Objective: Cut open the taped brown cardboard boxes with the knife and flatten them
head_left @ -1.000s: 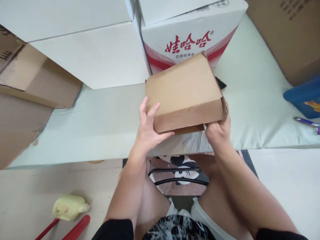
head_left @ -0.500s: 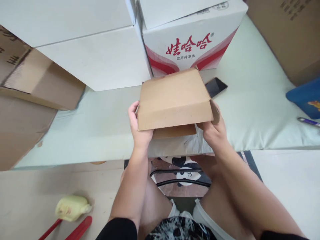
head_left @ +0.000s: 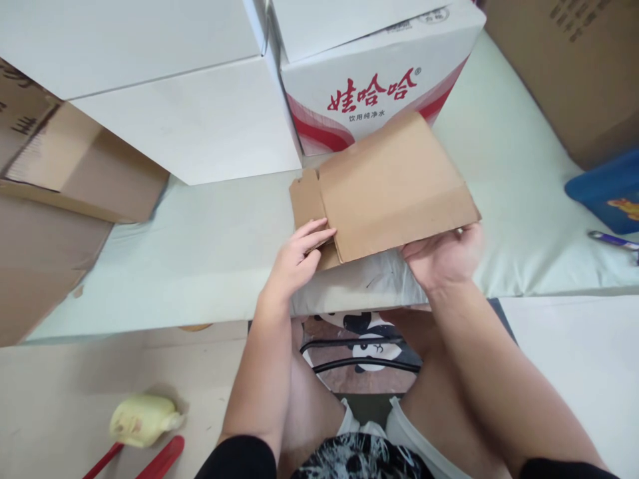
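A plain brown cardboard box (head_left: 394,189), largely folded flat, is tilted above the green-covered surface in front of me. Its narrow end flap (head_left: 305,199) sticks out on the left. My left hand (head_left: 297,259) rests stretched, separated fingers on the box's left edge, beside that flap. At the near right corner, my right hand (head_left: 446,256) grips the box from below with the palm turned up. Some of its fingers are hidden under the cardboard.
Stacked white cartons (head_left: 200,123) and a red-and-white water carton (head_left: 374,86) stand behind. Brown cartons (head_left: 50,246) are at left, another (head_left: 559,80) at right. A blue container (head_left: 604,189) and a pen (head_left: 614,239) lie right. A yellow bottle (head_left: 144,420) is below left.
The box has turned and shifted right, now looking flatter, with its left end flap showing. My left hand has moved onto its left edge; my right hand has moved slightly right underneath.
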### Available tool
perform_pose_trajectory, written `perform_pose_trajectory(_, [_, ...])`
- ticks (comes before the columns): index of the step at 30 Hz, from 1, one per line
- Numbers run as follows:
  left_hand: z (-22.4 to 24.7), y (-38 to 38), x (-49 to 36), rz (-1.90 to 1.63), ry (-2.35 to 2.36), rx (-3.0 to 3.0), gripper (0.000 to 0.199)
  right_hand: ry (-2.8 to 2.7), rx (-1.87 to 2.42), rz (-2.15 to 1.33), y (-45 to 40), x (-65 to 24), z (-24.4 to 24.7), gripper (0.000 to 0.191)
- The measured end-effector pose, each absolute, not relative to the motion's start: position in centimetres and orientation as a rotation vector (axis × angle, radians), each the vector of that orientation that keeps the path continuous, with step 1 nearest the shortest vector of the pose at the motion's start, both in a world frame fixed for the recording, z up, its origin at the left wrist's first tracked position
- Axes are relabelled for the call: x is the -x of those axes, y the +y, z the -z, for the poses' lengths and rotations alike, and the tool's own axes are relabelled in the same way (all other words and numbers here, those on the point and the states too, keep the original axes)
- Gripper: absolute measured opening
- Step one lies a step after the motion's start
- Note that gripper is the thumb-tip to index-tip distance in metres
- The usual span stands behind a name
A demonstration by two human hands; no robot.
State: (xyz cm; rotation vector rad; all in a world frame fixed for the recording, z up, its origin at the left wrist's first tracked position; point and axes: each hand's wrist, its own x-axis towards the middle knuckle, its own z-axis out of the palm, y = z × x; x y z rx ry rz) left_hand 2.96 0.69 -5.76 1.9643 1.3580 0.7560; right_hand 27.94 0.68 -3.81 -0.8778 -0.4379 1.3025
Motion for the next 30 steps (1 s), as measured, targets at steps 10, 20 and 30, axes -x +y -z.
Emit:
perform_pose_trajectory(10, [5.1, -0.9, -7.0, -0.431, 1.552, -2.117, 0.077, -0.593, 1.289, -1.059, 0.9, -27.1, 7.7, 0.044])
perform_pose_trajectory(20, [8.7, -2.5, -8.1, -1.170, 1.677, -1.918, 0.067, -1.389, 0.694, -0.794, -3.4, -26.4, 4.2, 0.036])
perform_pose_trajectory(30, [2.1, 1.2, -20.6, -1.530, 1.453, -1.857, 0.053, -0.633, 0.950, -0.869, 0.1, -32.5, 3.3, 0.020])
